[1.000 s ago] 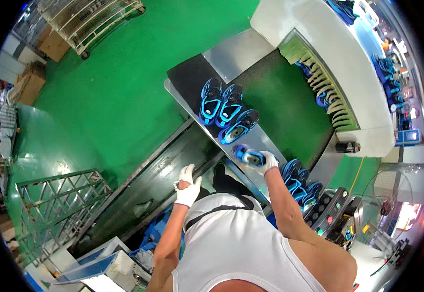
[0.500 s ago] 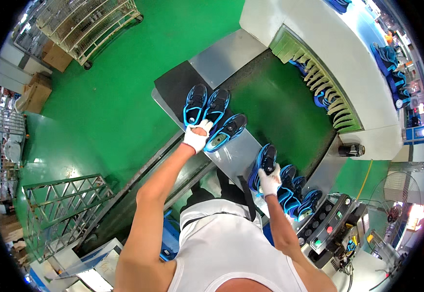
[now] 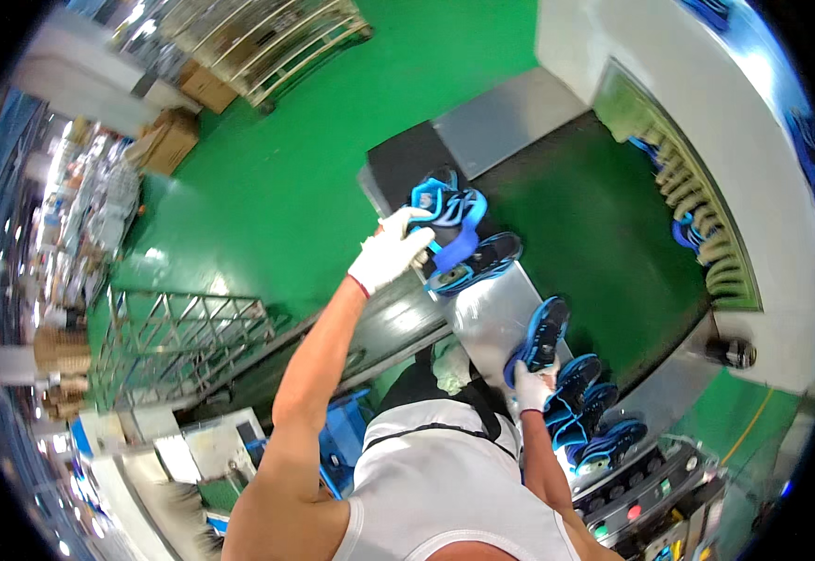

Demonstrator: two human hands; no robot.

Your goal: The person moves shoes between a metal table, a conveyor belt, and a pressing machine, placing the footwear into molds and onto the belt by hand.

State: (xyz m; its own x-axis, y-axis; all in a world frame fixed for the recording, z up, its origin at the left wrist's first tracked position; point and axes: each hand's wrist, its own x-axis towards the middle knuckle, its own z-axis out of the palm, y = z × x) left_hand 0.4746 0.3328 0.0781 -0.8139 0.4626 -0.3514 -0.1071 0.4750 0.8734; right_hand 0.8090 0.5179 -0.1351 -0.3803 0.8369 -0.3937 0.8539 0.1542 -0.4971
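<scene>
My left hand [image 3: 392, 251], in a white glove, is at a black and blue sports shoe [image 3: 447, 213] that is tipped on its side with its blue sole edge showing. Its fingers are bent against the shoe; motion blur softens the fingertips. Beneath and beside this shoe, another shoe [image 3: 487, 262] rests on the metal ledge. My right hand [image 3: 533, 387], also gloved, grips a matching shoe [image 3: 546, 335] by its heel end, toe pointing away from me. Close to the right hand, several more such shoes [image 3: 590, 397] stand in a row.
A green conveyor belt [image 3: 613, 252] runs beyond the ledge [image 3: 501, 313] to a machine opening with hanging flaps [image 3: 697, 201]. A control panel with buttons [image 3: 636, 491] sits at lower right. At left stand a metal frame rack [image 3: 183, 341], cartons [image 3: 166, 140] and a wire cart [image 3: 277, 47].
The shoe at my left hand has turned from upright onto its side. My right hand has shifted its hold toward the heel of its shoe. The whole view has swung leftward.
</scene>
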